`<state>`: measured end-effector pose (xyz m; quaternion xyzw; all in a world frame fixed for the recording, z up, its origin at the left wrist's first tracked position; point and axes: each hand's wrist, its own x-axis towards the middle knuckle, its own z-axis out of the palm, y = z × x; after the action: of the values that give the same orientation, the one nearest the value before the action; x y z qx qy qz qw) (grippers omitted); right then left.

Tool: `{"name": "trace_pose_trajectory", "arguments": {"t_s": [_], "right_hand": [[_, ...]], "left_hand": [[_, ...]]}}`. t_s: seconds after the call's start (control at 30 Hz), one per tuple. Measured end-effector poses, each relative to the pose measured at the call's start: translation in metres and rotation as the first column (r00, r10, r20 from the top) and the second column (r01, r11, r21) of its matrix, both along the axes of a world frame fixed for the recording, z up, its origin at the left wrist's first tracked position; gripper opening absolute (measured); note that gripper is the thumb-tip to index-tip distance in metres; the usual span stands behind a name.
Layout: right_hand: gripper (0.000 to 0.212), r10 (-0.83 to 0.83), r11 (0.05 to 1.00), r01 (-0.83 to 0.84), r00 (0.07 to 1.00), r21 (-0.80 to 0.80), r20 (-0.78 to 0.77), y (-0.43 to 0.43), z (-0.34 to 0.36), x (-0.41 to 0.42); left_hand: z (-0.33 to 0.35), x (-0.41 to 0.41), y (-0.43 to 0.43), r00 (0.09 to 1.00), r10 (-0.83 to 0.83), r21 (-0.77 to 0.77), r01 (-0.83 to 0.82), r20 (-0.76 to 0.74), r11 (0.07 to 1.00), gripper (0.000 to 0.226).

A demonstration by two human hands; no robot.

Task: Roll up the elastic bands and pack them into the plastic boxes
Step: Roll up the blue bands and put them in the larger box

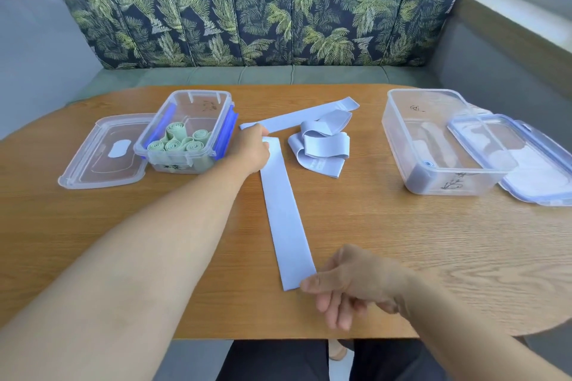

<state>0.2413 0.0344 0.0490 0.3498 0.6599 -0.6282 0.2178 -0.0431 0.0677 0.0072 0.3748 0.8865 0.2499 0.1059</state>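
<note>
A pale blue elastic band (284, 213) lies stretched flat on the wooden table (402, 244), running from the middle toward me. My left hand (252, 150) holds its far end. My right hand (349, 284) pinches its near end at the corner. Another blue band (297, 117) lies flat behind, and a loose heap of blue bands (322, 145) sits to its right. The left plastic box (185, 133) holds several rolled green bands (176, 142). The right plastic box (439, 145) holds one rolled blue band (428, 163) at its front left.
The left box's clear lid (105, 155) lies flat beside it on the left. The right box's lid (526, 161) leans against that box on its right. A sofa with leaf-print cushions (257, 6) stands behind the table.
</note>
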Motion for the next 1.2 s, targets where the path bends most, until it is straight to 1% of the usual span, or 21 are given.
{"name": "trace_pose_trajectory", "arguments": {"t_s": [0.07,0.1,0.2,0.27,0.33,0.37,0.43,0.53,0.6,0.63,0.7,0.8,0.9,1.03,1.13,1.2], "right_hand": [[0.032,-0.067,0.995,0.073,0.994,0.066,-0.091,0.005,0.002,-0.001],[0.031,-0.11,0.987,0.124,0.984,0.102,-0.138,0.007,0.002,-0.002],[0.031,-0.205,0.931,0.27,0.943,0.244,-0.263,0.008,0.0,-0.005],[0.029,-0.172,0.85,0.298,0.937,0.435,-0.305,0.005,-0.009,-0.008],[0.017,-0.074,0.739,0.24,0.958,0.629,-0.279,0.001,-0.019,-0.009],[0.011,-0.027,0.697,0.198,0.968,0.689,-0.251,0.0,-0.024,-0.009],[0.01,0.031,0.657,0.144,0.976,0.74,-0.217,-0.003,-0.03,-0.008],[0.018,0.054,0.624,0.126,0.978,0.772,-0.202,-0.007,-0.035,-0.009],[0.016,0.037,0.62,0.134,0.979,0.773,-0.199,-0.009,-0.037,-0.011],[0.013,0.022,0.623,0.147,0.978,0.768,-0.205,-0.01,-0.037,-0.011],[0.008,-0.015,0.634,0.192,0.972,0.749,-0.236,-0.012,-0.038,-0.013],[0.009,-0.09,0.71,0.269,0.951,0.651,-0.295,-0.018,-0.036,-0.014],[0.012,-0.156,0.759,0.327,0.931,0.564,-0.33,-0.021,-0.036,-0.014],[0.01,-0.207,0.774,0.403,0.89,0.488,-0.407,-0.021,-0.039,-0.008],[0.011,-0.158,0.777,0.414,0.858,0.475,-0.489,-0.021,-0.043,-0.004],[0.012,-0.055,0.791,0.364,0.844,0.493,-0.534,-0.022,-0.044,-0.004]], "left_hand": [[0.004,0.002,-0.003,0.996,-0.035,-0.007,0.035,-0.078,0.999,0.041],[0.007,0.005,-0.005,0.994,-0.06,-0.018,0.059,-0.092,0.998,0.044],[0.016,0.011,-0.013,0.987,-0.141,-0.081,0.135,-0.078,0.988,0.052],[0.02,0.013,-0.019,0.983,-0.165,-0.123,0.155,-0.078,0.98,0.055],[0.024,0.016,-0.025,0.98,-0.163,-0.161,0.144,-0.11,0.976,0.052],[0.025,0.018,-0.029,0.979,-0.154,-0.166,0.131,-0.134,0.977,0.05],[0.025,0.023,-0.039,0.983,-0.112,-0.145,0.09,-0.148,0.985,0.046],[0.015,0.035,-0.059,0.996,-0.046,-0.091,0.039,-0.071,0.995,0.032],[0.004,0.045,-0.072,0.999,-0.038,-0.029,0.038,0.005,0.999,0.025],[-0.002,0.05,-0.078,0.996,-0.059,0.023,0.058,0.066,0.998,0.027],[-0.012,0.058,-0.086,0.974,-0.111,0.115,0.089,0.198,0.989,0.042],[-0.017,0.064,-0.093,0.942,-0.152,0.167,0.105,0.299,0.98,0.049],[-0.016,0.068,-0.098,0.926,-0.185,0.212,0.119,0.329,0.97,0.049],[-0.021,0.073,-0.11,0.914,-0.193,0.323,0.073,0.357,0.943,0.044],[-0.031,0.077,-0.124,0.918,-0.187,0.397,0.036,0.35,0.917,0.036],[-0.035,0.084,-0.131,0.921,-0.19,0.429,0.027,0.341,0.903,0.031]]}}
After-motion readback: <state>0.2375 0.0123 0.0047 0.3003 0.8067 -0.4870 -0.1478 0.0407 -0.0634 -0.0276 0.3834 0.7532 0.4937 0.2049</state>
